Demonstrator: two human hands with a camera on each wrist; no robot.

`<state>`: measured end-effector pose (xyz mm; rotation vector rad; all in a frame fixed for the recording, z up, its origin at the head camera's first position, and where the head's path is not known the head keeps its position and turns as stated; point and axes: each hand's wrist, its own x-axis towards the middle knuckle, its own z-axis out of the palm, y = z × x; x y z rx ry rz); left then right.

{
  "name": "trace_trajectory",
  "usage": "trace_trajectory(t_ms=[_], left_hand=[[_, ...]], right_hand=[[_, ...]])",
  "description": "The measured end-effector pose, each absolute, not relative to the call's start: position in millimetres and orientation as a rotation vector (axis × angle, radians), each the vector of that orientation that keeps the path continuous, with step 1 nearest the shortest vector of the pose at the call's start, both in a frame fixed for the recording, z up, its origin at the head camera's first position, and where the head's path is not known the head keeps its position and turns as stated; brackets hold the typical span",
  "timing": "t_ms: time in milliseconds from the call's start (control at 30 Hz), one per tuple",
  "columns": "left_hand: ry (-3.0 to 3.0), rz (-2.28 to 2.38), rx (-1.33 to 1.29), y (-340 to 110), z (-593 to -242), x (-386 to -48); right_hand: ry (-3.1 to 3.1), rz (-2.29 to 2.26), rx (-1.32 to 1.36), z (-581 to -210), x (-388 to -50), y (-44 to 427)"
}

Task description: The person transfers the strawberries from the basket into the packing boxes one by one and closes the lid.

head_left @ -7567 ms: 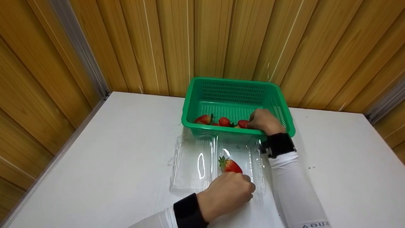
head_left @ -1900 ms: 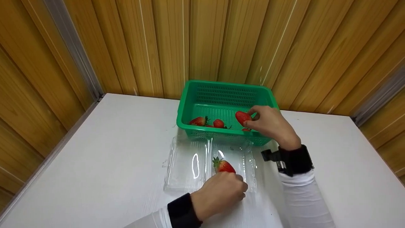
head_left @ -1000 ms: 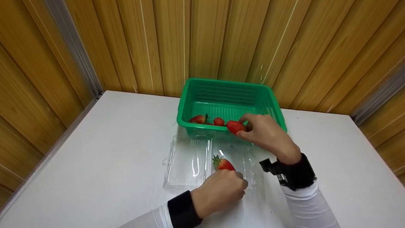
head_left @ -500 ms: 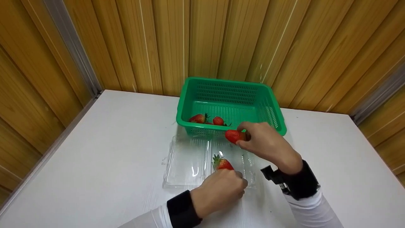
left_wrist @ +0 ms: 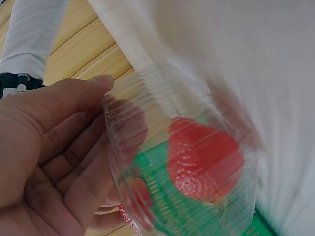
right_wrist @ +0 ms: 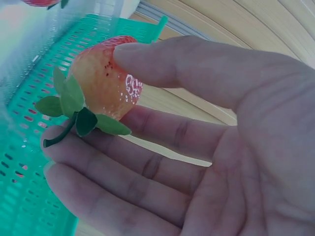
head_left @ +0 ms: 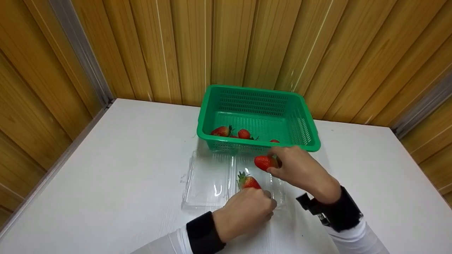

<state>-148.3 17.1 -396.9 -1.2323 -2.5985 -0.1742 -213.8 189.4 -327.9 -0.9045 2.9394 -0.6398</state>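
In the head view my right hand [head_left: 302, 171] pinches a red strawberry [head_left: 264, 162] between thumb and fingers, above the right half of a clear plastic clamshell box [head_left: 208, 187]. The right wrist view shows this strawberry [right_wrist: 101, 81] with its green leaves and stem toward the fingertips. My left hand [head_left: 245, 213] grips the near rim of the box; in the left wrist view its thumb lies on the clear wall [left_wrist: 115, 132]. A second strawberry [head_left: 251, 182] lies inside the right half, partly hidden behind the left hand.
Behind the box stands a green plastic basket [head_left: 257, 88] holding several strawberries [head_left: 243, 134] along its near side. Both rest on a white table [head_left: 123, 169]. Wood-look panels [head_left: 233, 46] rise behind the table's far edge and along the sides.
My right hand took a strawberry from the basket's near right, lifted it over the rim and brought it toward me over the box. The left hand keeps its grip on the box.
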Motion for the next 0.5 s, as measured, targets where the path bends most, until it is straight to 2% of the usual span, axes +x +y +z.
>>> trace_trajectory(t_ms=[500], left_hand=[[-2.639,-0.165,-1.227,18.0,-396.3,-149.2]], right_hand=[[2.892,-0.628,-0.942,-330.1,-204.6,187.7]])
